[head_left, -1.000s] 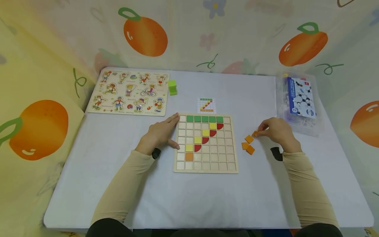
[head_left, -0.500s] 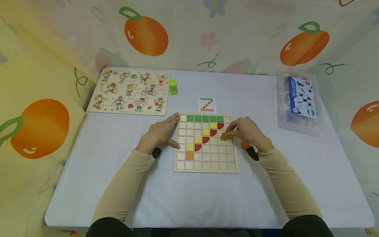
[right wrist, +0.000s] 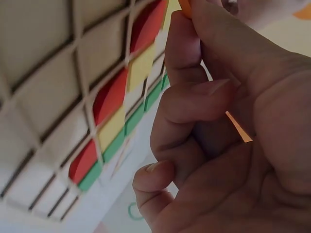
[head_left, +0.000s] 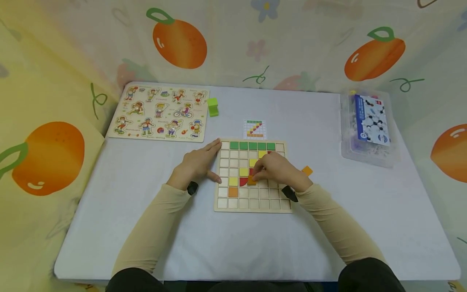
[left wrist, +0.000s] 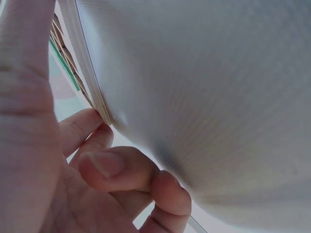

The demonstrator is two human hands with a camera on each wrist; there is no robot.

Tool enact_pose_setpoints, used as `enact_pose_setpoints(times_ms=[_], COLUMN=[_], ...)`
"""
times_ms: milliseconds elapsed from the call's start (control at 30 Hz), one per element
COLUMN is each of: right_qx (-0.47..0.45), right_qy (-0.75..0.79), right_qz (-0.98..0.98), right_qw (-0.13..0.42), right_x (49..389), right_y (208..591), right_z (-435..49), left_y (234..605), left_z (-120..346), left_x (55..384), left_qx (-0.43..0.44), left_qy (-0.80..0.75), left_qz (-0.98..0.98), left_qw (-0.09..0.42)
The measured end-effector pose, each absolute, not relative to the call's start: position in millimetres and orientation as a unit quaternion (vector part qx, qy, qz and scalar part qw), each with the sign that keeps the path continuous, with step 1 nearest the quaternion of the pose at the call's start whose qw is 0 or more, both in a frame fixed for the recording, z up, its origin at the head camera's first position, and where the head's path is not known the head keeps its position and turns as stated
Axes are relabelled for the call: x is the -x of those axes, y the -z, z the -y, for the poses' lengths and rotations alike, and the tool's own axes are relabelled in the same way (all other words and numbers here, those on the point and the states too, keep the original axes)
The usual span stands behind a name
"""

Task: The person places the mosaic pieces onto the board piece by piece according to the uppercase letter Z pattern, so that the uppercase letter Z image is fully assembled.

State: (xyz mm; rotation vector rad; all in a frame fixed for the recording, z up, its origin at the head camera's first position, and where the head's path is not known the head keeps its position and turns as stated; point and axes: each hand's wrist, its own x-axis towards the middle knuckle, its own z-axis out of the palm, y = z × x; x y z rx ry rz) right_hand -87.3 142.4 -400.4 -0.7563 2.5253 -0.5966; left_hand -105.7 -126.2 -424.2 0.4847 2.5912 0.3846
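A wooden grid board (head_left: 264, 203) lies in the middle of the table. My right hand (head_left: 278, 169) pinches an orange square tile (head_left: 251, 181) between thumb and index finger over the board, just right of the lowest red quarter-round tile (head_left: 243, 182). Another orange tile (head_left: 233, 192) sits in a cell at the lower left, below a yellow tile (head_left: 233, 181). Green tiles (head_left: 253, 146) fill part of the top row; yellow and red ones run diagonally. With fingers extended, my left hand (head_left: 195, 166) rests against the board's left edge (left wrist: 92, 68), fingertips at the upper corner.
Beyond the board lies a small pattern card (head_left: 254, 129). A picture puzzle board (head_left: 157, 113) and green blocks (head_left: 213, 107) are at the back left. A clear plastic box (head_left: 368, 152) stands back right. A loose orange tile (head_left: 307, 170) shows beside my right wrist.
My right hand has picked up an orange tile from the loose group at the right and carried it left over the board. My left hand has stayed at the board's edge.
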Motion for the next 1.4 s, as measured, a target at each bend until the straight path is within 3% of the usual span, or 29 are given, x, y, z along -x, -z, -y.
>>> enact_pose_setpoints(times_ms=[233, 433, 800, 1033, 1400], right_qx=[0.304, 0.265, 0.252, 0.277, 0.152], right_qy=[0.186, 0.16, 0.139, 0.188, 0.141], right_qz=[-0.903, -0.916, -0.93, -0.926, -0.961], right_qw=[0.24, 0.256, 0.228, 0.175, 0.181], right_x=[79, 70, 63, 72, 92], right_y=[406, 406, 408, 403, 394], right_z=[-122, -109, -102, -127, -198], left_y=[421, 421, 422, 423, 423], left_z=[126, 126, 127, 126, 125], left_x=[106, 106, 106, 107, 106], left_qx=[-0.178, -0.178, -0.175, -0.178, -0.174], left_qy=[-0.141, -0.141, -0.141, -0.14, -0.144], left_qz=[-0.944, -0.944, -0.944, -0.945, -0.945], left_qw=[0.238, 0.239, 0.241, 0.237, 0.239])
